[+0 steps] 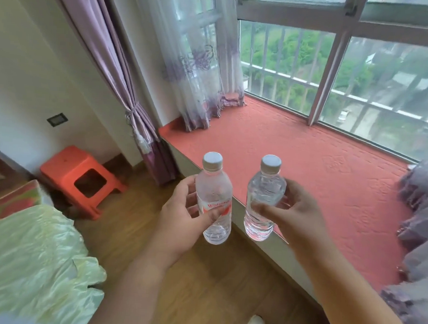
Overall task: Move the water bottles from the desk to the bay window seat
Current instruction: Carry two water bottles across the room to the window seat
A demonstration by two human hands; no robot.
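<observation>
The only lettering in view is on the red-and-white label (214, 206) of the left water bottle (216, 201), held in the left hand (180, 214). It starts with a red "W" and perhaps "Wa"; the remaining letters are blurred and partly hidden by the thumb. The right water bottle (264, 201) shows no readable print.
</observation>
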